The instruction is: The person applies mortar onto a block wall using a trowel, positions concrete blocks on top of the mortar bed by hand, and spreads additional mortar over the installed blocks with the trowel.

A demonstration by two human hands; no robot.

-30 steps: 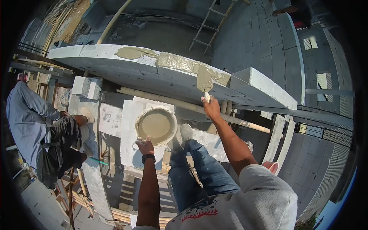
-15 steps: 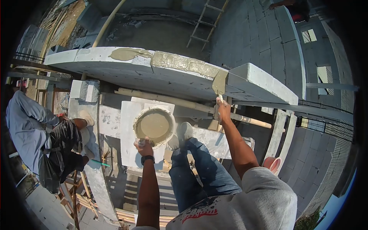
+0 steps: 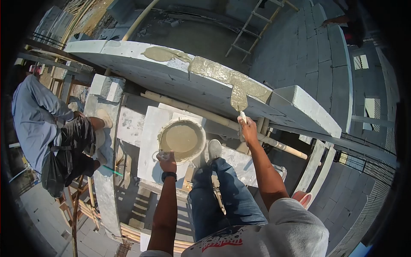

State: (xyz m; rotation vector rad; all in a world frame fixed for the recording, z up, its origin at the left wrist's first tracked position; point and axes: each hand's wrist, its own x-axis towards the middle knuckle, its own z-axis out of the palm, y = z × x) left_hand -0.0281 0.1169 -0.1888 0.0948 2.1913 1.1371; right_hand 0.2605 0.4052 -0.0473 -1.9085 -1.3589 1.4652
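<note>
"Where was the flat, mortar-smeared trowel (image 3: 239, 100)?"

"Its blade met the wet, greyish mortar (image 3: 209, 70) along the top of the pale grey block wall (image 3: 167, 75); the right hand (image 3: 248, 129) was wrapped around its handle."

"And the left hand (image 3: 166, 161)?"

"Fingers curled over the near rim of the round, whitish, mortar-caked bucket (image 3: 202, 143), gripping it."

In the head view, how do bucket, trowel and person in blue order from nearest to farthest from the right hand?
1. Trowel: held in the right hand.
2. Bucket: to that hand's left.
3. Person in blue: at the far left.
</note>
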